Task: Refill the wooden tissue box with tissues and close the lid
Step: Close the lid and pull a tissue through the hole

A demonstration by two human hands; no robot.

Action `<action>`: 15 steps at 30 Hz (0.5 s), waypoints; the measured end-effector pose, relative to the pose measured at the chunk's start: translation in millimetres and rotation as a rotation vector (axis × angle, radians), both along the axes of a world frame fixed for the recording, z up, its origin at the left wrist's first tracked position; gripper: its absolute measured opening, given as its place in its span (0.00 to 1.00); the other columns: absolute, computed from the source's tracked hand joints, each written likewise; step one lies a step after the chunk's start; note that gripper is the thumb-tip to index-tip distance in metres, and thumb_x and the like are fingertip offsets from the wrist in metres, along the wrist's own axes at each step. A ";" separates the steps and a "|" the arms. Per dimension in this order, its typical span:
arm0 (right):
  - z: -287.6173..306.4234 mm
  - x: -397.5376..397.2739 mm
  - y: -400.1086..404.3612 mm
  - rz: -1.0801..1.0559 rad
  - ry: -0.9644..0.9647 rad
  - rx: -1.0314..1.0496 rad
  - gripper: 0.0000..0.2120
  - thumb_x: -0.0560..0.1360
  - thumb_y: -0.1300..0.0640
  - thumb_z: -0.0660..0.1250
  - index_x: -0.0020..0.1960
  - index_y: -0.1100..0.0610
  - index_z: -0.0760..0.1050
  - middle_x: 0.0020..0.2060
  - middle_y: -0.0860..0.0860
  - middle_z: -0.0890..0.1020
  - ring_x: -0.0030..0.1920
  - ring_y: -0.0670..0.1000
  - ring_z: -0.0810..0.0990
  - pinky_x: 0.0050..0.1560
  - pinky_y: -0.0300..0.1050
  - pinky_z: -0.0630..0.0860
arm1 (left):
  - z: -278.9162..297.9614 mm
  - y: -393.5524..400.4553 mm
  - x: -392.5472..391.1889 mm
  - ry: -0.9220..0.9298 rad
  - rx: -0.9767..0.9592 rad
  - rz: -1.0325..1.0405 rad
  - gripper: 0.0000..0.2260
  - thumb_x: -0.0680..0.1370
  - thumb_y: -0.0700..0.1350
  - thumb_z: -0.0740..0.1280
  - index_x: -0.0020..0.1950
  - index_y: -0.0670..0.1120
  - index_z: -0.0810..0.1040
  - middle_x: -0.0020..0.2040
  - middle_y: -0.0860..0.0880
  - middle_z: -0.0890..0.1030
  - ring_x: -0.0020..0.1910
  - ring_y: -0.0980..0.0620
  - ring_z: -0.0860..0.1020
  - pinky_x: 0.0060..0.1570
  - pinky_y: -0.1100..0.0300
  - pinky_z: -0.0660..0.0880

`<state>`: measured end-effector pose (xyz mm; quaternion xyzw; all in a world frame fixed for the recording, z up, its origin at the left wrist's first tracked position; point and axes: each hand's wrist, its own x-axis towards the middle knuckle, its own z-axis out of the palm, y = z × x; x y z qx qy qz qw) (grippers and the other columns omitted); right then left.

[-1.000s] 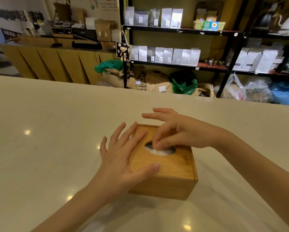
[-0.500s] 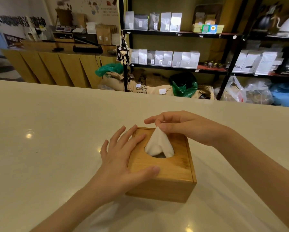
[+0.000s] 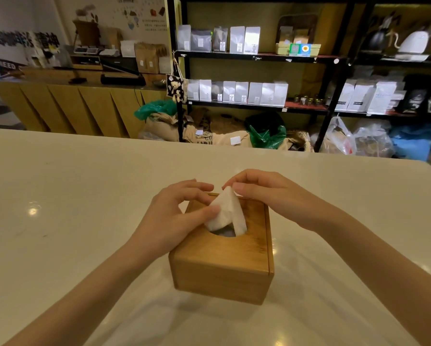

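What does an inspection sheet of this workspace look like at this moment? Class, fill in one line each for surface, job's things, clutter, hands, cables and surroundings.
Surface: pale glossy table with light reflections.
Job's things: wooden tissue box stands on the table, lid closed; a white tissue sticks up through the oval opening in the lid.
Clutter: nothing seen on the table besides the box.
Hands: left hand touches the tissue's left side with its thumb; right hand pinches the tissue's tip.
Cables: nothing seen.
Surroundings: black shelves with pale pouches, sacks and plastic bags on the floor, a wooden counter at left.
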<state>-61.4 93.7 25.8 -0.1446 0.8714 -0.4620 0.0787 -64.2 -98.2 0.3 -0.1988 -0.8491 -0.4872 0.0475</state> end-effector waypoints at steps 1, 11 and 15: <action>-0.1 3.8 2.9 0.020 0.020 0.026 0.05 0.75 0.46 0.60 0.49 0.39 0.74 0.47 0.33 0.75 0.47 0.31 0.74 0.44 0.28 0.70 | -0.8 -0.3 0.9 0.026 0.009 0.001 0.02 0.69 0.47 0.72 0.38 0.55 0.83 0.46 0.68 0.79 0.54 0.71 0.71 0.57 0.69 0.63; -22.9 32.2 0.5 -0.040 0.506 0.097 0.13 0.67 0.44 0.66 0.47 0.48 0.81 0.45 0.37 0.80 0.53 0.40 0.74 0.52 0.34 0.72 | -12.9 -6.9 20.5 0.760 -0.177 0.047 0.08 0.70 0.46 0.68 0.37 0.44 0.84 0.43 0.57 0.80 0.44 0.58 0.77 0.56 0.48 0.70; -28.9 42.5 -7.6 -0.110 0.749 0.211 0.09 0.71 0.51 0.63 0.48 0.52 0.77 0.42 0.48 0.84 0.48 0.44 0.74 0.58 0.29 0.64 | -6.6 -9.3 23.5 0.586 -0.130 -0.038 0.04 0.69 0.48 0.67 0.40 0.51 0.81 0.46 0.60 0.81 0.47 0.61 0.78 0.55 0.56 0.72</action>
